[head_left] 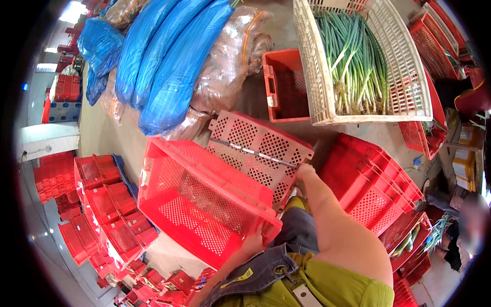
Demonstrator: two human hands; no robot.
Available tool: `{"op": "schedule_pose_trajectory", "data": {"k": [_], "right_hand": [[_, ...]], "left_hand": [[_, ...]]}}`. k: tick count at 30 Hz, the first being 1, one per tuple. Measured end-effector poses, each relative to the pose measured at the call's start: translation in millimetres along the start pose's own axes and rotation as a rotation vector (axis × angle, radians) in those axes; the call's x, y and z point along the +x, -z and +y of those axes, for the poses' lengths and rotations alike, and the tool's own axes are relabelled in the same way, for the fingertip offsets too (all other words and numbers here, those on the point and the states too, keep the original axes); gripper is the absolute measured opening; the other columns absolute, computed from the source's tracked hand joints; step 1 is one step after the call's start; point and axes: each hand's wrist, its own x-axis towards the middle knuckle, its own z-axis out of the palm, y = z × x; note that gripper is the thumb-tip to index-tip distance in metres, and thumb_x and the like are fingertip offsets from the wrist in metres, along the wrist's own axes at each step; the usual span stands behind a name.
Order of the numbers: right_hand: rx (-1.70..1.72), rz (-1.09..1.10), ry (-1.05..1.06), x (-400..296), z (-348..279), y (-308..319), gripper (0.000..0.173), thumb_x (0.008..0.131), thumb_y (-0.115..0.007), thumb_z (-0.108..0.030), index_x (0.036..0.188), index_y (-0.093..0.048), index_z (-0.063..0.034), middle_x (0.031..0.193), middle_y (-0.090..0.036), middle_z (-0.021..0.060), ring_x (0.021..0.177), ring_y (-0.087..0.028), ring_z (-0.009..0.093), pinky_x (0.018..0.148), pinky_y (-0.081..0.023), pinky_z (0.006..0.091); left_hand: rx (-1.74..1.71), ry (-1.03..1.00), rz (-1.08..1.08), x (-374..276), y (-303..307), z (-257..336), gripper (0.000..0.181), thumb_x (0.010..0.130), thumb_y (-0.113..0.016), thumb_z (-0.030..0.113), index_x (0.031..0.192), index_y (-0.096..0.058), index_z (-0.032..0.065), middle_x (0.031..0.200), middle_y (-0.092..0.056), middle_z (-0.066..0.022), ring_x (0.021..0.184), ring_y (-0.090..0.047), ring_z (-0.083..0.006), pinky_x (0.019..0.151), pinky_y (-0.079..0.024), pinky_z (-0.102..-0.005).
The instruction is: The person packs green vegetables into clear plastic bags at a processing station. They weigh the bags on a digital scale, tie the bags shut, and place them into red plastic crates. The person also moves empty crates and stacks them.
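My left hand (253, 241) grips the near side of a red plastic crate (207, 184), which is tilted with its open top towards me. Only part of that hand shows; the fingers are partly behind the crate's rim. In my right hand (305, 171) is one end of a thin dark-and-light banded rod (255, 152). The rod stretches left across the perforated face of a faded red crate (261, 144). That crate is partly hidden behind the tilted one.
Green onions (355, 61) fill a white plastic crate (324, 120) ahead, beside a red bin (270, 84). Long blue plastic-wrapped bundles (172, 76) lie on clear bags at upper left. Nested red crates (368, 184) stand at right, stacked ones (111, 207) at left. Another person (454, 230) is at far right.
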Motion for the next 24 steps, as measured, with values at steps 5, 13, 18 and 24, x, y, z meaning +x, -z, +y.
{"op": "schedule_pose_trajectory", "data": {"k": [5, 13, 18, 24], "right_hand": [[-0.01, 0.025, 0.179, -38, 8, -16, 0.029, 0.079, -0.054, -0.03, 0.096, -0.064, -0.0073, 0.095, -0.062, 0.0168, 0.093, -0.059, 0.029, 0.081, -0.045, 0.0389], [0.263, -0.204, 0.635, -118, 35, -27, 0.035, 0.084, -0.048, -0.04, 0.092, -0.058, -0.0074, 0.075, -0.056, 0.0138, 0.07, -0.054, 0.028, 0.06, -0.044, 0.0395], [1.112, -0.773, 0.067, -330, 46, 43, 0.03, 0.09, -0.043, -0.037, 0.07, -0.042, -0.0154, 0.051, -0.028, -0.0052, 0.039, -0.027, 0.008, 0.036, -0.022, 0.0228], [1.384, -0.647, 0.215, -448, 105, 10, 0.026, 0.092, -0.044, -0.033, 0.074, -0.04, -0.0147, 0.055, -0.028, -0.006, 0.042, -0.024, 0.005, 0.036, -0.018, 0.02]], "left_hand": [[0.131, 0.028, 0.003, -8, -2, 2, 0.103, 0.061, -0.071, 0.024, 0.137, -0.005, 0.0027, 0.101, -0.054, -0.0316, 0.087, -0.056, -0.0453, 0.074, -0.046, -0.047], [0.201, 0.08, -0.061, -13, 5, -1, 0.103, 0.068, -0.064, 0.045, 0.137, -0.001, 0.0012, 0.09, -0.057, -0.0312, 0.085, -0.057, -0.0452, 0.071, -0.046, -0.0471], [-0.015, -0.269, 0.176, -35, 45, 13, 0.095, 0.058, -0.072, 0.02, 0.132, -0.016, 0.0001, 0.093, -0.059, -0.0221, 0.084, -0.06, -0.036, 0.076, -0.047, -0.0425], [-0.226, -0.48, 0.203, -51, 99, 101, 0.073, 0.053, -0.071, 0.004, 0.118, -0.036, -0.0003, 0.098, -0.058, -0.0153, 0.091, -0.058, -0.0266, 0.075, -0.049, -0.0363]]}}
